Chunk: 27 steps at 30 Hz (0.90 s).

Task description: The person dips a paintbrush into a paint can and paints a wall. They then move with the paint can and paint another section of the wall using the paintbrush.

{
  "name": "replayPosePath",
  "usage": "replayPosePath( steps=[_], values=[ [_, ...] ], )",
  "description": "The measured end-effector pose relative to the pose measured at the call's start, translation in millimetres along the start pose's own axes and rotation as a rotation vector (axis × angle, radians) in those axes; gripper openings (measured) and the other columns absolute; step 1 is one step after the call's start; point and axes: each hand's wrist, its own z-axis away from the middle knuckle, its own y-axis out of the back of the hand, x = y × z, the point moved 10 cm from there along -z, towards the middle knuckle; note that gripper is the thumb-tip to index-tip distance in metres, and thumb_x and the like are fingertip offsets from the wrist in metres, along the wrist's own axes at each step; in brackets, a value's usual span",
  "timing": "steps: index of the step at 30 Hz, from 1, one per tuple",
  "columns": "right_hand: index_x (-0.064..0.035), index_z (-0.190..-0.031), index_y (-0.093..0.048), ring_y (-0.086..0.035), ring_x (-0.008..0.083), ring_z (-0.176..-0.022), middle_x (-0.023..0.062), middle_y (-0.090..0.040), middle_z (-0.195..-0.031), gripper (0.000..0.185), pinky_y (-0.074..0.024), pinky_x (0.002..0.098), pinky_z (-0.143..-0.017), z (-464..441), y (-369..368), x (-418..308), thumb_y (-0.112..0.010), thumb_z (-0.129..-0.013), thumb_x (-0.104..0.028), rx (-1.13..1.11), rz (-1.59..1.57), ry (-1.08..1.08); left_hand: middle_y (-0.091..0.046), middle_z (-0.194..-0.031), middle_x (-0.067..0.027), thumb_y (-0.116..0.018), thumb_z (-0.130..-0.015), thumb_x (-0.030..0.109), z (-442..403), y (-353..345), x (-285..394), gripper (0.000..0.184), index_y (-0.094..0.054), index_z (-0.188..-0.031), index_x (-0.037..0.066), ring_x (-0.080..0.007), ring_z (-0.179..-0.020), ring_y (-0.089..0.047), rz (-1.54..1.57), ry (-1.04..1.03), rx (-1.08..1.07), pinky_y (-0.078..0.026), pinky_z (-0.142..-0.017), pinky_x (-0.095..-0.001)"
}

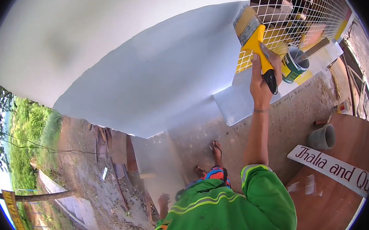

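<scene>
My right hand [264, 78] is closed around the handle of a wide paintbrush [253, 37], yellow with a black grip end. Its paint-stained bristles point up and left, close to the right edge of a wall. The wall is white above, with a large grey-blue painted area [162, 66] below. Just right of my hand, a green and yellow paint can [293, 70] stands on a ledge, a flat wooden stick [315, 50] leaning out of it. My left hand [164, 198] hangs low at my side, small and dim, its fingers apparently stretched out with nothing seen in them.
White wire mesh [285, 19] fills the opening beside the wall. A grey bucket [322, 136] and a lettered white sign [330, 168] lie near a brown board [327, 210] at right. Loose planks [109, 146] and rubble lie at lower left. Underfoot is rough concrete [190, 154].
</scene>
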Motion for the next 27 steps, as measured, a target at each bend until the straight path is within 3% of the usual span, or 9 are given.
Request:
replayPosePath(
  steps=[3,7,10,15,17,20,21,23,27],
  values=[
    [-0.0094,-0.103,-0.064,-0.059,0.0256,-0.089,0.0134,-0.060,-0.101,0.027,-0.0482,0.0321,-0.077,-3,-5,-16,-0.066,-0.079,0.000,0.037,0.139,0.082,-0.065,-0.094,-0.0108,-0.046,-0.095,0.026,-2,0,3,0.027,-0.058,-0.102,0.003,-0.0197,-0.074,-0.063,0.021,-0.045,-0.034,-0.050,-0.057,-0.0295],
    [-0.0056,-0.102,-0.067,-0.061,0.0236,-0.091,0.0138,-0.062,-0.103,0.020,-0.0497,0.0310,-0.075,11,-14,-13,-0.067,-0.082,-0.004,0.112,0.111,0.038,-0.063,-0.105,-0.0225,-0.037,-0.096,0.027,-3,1,2,0.042,-0.052,-0.106,-0.010,-0.0282,-0.087,-0.065,0.031,-0.064,-0.049,-0.055,-0.071,-0.0366],
    [-0.0092,-0.102,-0.065,-0.059,0.0238,-0.086,0.0128,-0.058,-0.102,0.028,-0.0491,0.0313,-0.071,18,-36,-30,-0.066,-0.077,0.002,0.101,0.065,0.036,-0.063,-0.103,-0.0232,-0.037,-0.096,0.028,4,6,-1,0.042,-0.052,-0.106,-0.010,-0.0290,-0.085,-0.065,0.019,-0.080,-0.066,-0.054,-0.073,-0.0371],
    [-0.0077,-0.099,-0.064,-0.062,0.0214,-0.076,0.0116,-0.055,-0.106,0.029,-0.0511,0.0299,-0.061,58,-95,-101,-0.067,-0.072,0.005,-0.076,-0.184,0.043,-0.065,-0.104,-0.0174,-0.037,-0.096,0.032,-16,13,-4,0.043,-0.052,-0.111,-0.005,-0.0257,-0.084,-0.064,0.010,-0.128,-0.074,-0.052,-0.070,-0.0351],
    [-0.0076,-0.098,-0.063,-0.064,0.0231,-0.075,0.0116,-0.053,-0.106,0.029,-0.0528,0.0309,-0.062,84,-125,-140,-0.068,-0.072,0.004,-0.203,-0.315,0.057,-0.065,-0.103,-0.0118,-0.040,-0.095,0.037,-21,15,-1,0.043,-0.052,-0.112,0.000,-0.0221,-0.083,-0.062,0.037,-0.107,-0.077,-0.050,-0.066,-0.0326],
    [-0.0091,-0.098,-0.064,-0.064,0.0222,-0.078,0.0102,-0.054,-0.106,0.028,-0.0522,0.0303,-0.064,105,-145,-177,-0.067,-0.073,0.004,-0.314,-0.512,0.031,-0.065,-0.100,-0.0105,-0.041,-0.095,0.039,-36,16,20,0.041,-0.054,-0.109,0.002,-0.0208,-0.083,-0.062,-0.084,-0.147,-0.022,-0.049,-0.064,-0.0329],
    [-0.0090,-0.098,-0.064,-0.063,0.0221,-0.078,0.0103,-0.055,-0.106,0.027,-0.0516,0.0296,-0.065,101,-145,-181,-0.066,-0.074,0.004,-0.352,-0.546,0.019,-0.064,-0.099,-0.0085,-0.045,-0.093,0.033,-38,15,27,0.036,-0.054,-0.112,0.003,-0.0189,-0.082,-0.062,-0.067,-0.144,-0.018,-0.050,-0.063,-0.0314],
    [-0.0090,-0.099,-0.065,-0.063,0.0218,-0.080,0.0105,-0.057,-0.105,0.027,-0.0506,0.0283,-0.066,91,-138,-178,-0.066,-0.075,0.003,-0.427,-0.607,-0.009,-0.063,-0.096,-0.0046,-0.053,-0.091,0.022,-39,18,32,0.031,-0.054,-0.117,0.005,-0.0152,-0.081,-0.062,-0.040,-0.136,-0.011,-0.051,-0.063,-0.0286],
    [-0.0068,-0.100,-0.065,-0.062,0.0232,-0.086,0.0122,-0.062,-0.102,0.024,-0.0499,0.0294,-0.073,58,-119,-91,-0.067,-0.077,0.001,-0.344,-0.570,-0.114,-0.062,-0.103,-0.0078,-0.050,-0.092,0.030,-35,28,4,0.036,-0.053,-0.117,0.003,-0.0177,-0.086,-0.061,0.030,-0.168,-0.029,-0.051,-0.065,-0.0304]
  ],
)
